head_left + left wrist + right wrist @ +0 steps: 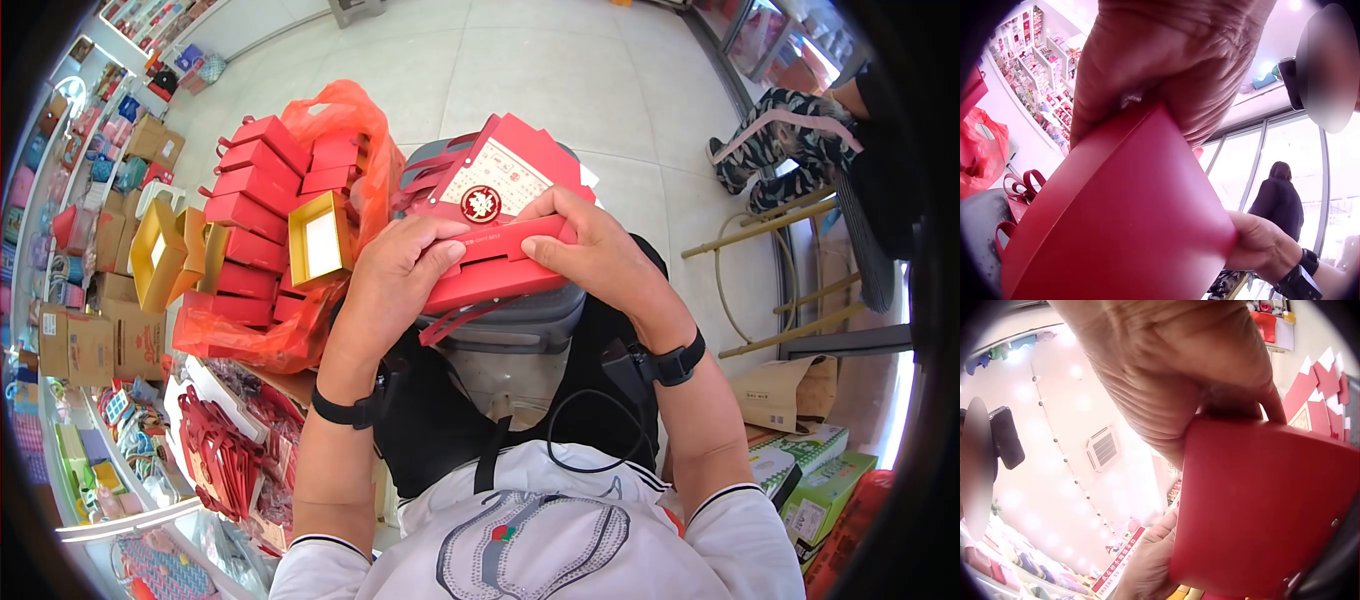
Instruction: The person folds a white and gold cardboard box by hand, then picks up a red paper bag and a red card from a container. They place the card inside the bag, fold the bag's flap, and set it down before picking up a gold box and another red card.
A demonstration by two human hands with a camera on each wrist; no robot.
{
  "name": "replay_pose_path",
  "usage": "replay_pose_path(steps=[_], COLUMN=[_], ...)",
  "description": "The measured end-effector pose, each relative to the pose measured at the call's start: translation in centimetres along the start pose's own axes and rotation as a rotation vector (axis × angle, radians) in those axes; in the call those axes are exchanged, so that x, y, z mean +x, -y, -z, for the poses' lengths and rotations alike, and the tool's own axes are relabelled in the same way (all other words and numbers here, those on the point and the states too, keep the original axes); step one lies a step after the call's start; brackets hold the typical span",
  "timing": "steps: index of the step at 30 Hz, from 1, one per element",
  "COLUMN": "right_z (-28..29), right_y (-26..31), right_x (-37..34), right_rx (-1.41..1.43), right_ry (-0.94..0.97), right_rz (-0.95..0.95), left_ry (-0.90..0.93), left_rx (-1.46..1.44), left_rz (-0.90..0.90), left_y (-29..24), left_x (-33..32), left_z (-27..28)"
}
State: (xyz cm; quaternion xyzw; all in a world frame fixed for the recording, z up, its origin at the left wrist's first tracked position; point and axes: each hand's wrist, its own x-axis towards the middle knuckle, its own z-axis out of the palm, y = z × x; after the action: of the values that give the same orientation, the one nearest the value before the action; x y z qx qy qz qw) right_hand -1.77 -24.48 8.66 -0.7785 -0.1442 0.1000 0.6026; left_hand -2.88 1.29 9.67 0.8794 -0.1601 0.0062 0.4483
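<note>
A red cardboard gift box (480, 287) with a slot along its top spans both hands above the lap. My left hand (408, 262) grips its left end, thumb on top and fingers curled round the edge. The right hand (597, 247) holds the other end, its thumb pressing the top near the corner. In both wrist views a smooth red side of the box (1129, 212) fills much of the picture. Behind the box lie flat red box blanks (535, 150) with a cream printed panel and a round emblem (480, 204). A red ribbon handle (470, 322) hangs at the near side.
A grey seat (520, 325) stands between the knees. To the left, an orange-red plastic bag (375, 130) holds several red boxes (250, 210) and a gold tray (320, 240). Brown cartons (130, 340) and shelves lie beyond. Another person's legs (770, 150) and a chair are at right.
</note>
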Motion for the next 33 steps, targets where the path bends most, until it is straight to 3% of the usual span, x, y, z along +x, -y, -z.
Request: replay_pose_path(steps=[9,12,15,18,21,24,33], right_z=[-0.4,-0.4,-0.3,-0.7,-1.0,-1.0,-0.8], right_y=[-0.3,-0.4,-0.5,-0.5,-0.5,-0.5,-0.6], right_x=[0.0,0.1,0.1,0.0,0.0,0.1,0.3], right_rx=[0.03,0.057,0.057,0.038,0.032,0.043,0.045], right_ry=[-0.022,-0.045,-0.066,-0.067,-0.079,-0.067,-0.051], right_rz=[-0.001,-0.009,-0.024,-0.032,-0.031,-0.026,-0.047], left_ry=[0.036,-0.053,-0.101,-0.051,-0.265,-0.118,-0.083], left_rx=[-0.014,-0.13,0.274,0.211,0.494,0.43,0.499], left_rz=[-0.018,0.017,-0.293,-0.085,-0.226,-0.415,-0.406], left_y=[0.3,0.3,-0.3,-0.3,-1.6,-1.8,-1.7], left_x=[-0.2,-0.6,-1.4,-2.1,-1.7,-1.9,-2.0], left_z=[0.7,0.6,0.9,-0.2,-0.6,-0.7,-1.0])
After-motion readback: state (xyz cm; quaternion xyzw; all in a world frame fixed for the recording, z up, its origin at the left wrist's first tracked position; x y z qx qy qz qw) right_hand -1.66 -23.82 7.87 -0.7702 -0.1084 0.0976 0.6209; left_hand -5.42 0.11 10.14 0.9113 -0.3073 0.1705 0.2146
